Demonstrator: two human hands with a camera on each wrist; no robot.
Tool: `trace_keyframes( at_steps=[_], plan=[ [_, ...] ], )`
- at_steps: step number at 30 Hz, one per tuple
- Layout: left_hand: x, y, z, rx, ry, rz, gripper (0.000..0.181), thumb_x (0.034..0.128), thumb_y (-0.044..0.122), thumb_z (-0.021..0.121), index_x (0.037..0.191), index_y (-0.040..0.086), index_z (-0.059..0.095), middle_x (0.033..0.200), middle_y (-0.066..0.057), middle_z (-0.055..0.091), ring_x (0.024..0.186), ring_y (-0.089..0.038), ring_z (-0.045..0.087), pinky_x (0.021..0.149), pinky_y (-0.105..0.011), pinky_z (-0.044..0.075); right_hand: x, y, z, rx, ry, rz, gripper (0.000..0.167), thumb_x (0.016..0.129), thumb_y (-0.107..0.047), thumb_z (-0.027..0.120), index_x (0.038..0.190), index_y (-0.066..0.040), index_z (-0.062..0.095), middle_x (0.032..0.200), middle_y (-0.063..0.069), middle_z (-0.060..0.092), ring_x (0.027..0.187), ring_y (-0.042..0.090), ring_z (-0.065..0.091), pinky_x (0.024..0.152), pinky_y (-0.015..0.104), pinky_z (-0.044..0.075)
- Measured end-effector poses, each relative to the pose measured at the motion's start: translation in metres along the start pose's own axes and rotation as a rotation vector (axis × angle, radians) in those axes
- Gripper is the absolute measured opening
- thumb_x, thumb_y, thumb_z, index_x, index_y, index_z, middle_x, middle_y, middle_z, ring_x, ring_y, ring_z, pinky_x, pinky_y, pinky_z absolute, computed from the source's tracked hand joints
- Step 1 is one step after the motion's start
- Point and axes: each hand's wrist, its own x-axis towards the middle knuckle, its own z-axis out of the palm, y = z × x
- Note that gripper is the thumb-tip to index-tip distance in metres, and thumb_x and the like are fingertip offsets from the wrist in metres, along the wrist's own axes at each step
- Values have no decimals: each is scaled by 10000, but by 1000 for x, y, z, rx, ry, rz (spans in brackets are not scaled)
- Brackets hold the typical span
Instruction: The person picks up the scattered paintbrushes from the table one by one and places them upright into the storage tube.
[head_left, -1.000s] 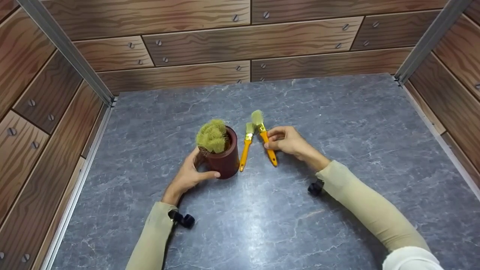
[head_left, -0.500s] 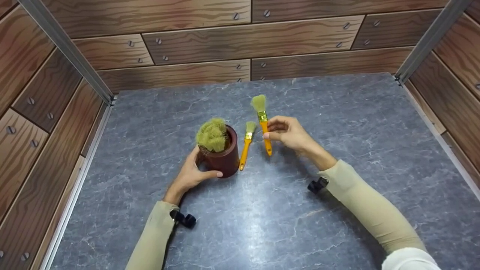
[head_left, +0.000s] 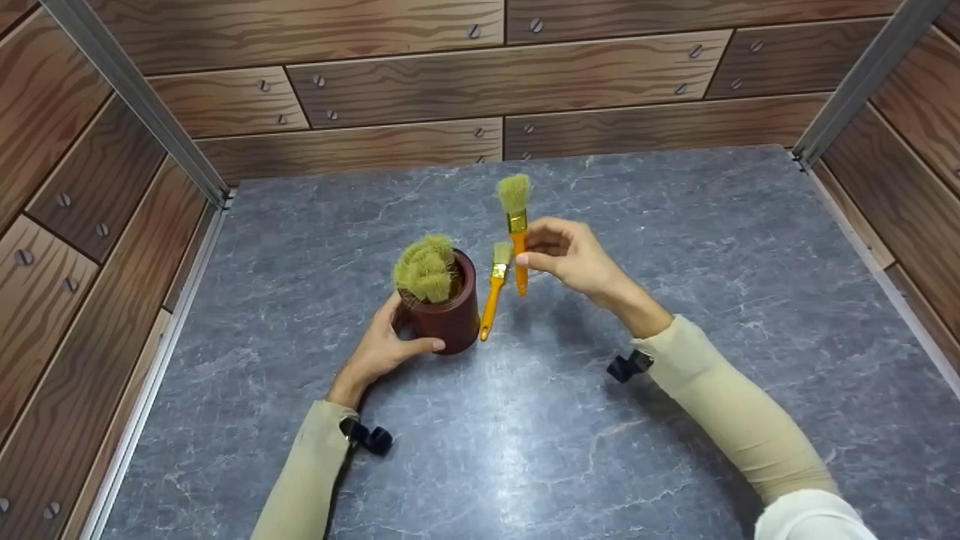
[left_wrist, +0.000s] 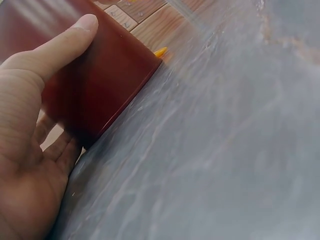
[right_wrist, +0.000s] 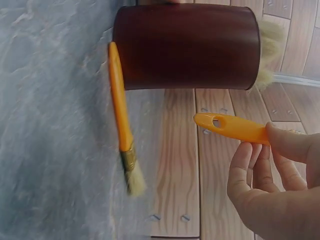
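My left hand (head_left: 381, 346) grips a dark red cylindrical cup (head_left: 448, 326), thumb on its near side and fingers around the far left. The cup stands on the table with several pale bristle heads (head_left: 426, 268) poking out of its top; their handles are hidden inside. To the cup's right, my right hand (head_left: 581, 259) pinches a paintbrush (head_left: 520, 244) by its orange handle, bristles up, raised off the table. In the right wrist view, the handle's holed end (right_wrist: 216, 121) points toward the cup (right_wrist: 187, 47). A second paintbrush (head_left: 492, 300) lies on the table between cup and right hand.
The grey marbled table (head_left: 480, 465) is walled at the back and sides by wood-patterned panels (head_left: 405, 90). Grey metal posts (head_left: 135, 97) stand in the back corners. A small black device (head_left: 367, 436) is strapped at each wrist.
My right hand has lifted the paintbrush off the table, first up and away, then slightly left, turning it more upright. The left hand and cup have stayed in place.
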Motion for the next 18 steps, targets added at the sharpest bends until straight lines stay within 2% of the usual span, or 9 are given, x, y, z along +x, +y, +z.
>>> trace_keyframes(
  at_steps=[12, 18],
  plan=[
    [0, 0, -2, 8, 1, -19, 1005, 808, 120, 957, 1645, 256, 416, 1577, 5, 566, 1479, -205, 515, 1268, -441, 385, 1, -21, 16, 14, -57, -80, 222, 966, 31, 752, 1185, 16, 717, 1159, 306, 709, 993, 229, 738, 943, 383, 640],
    [1, -2, -2, 7, -6, -6, 990, 809, 128, 957, 1638, 263, 432, 1575, 2, 570, 1484, -211, 510, 1276, -451, 370, 4, -29, 23, 29, -71, -113, 229, 960, 51, 745, 1183, 75, 698, 1079, 181, 753, 961, 232, 738, 920, 382, 647]
  ],
)
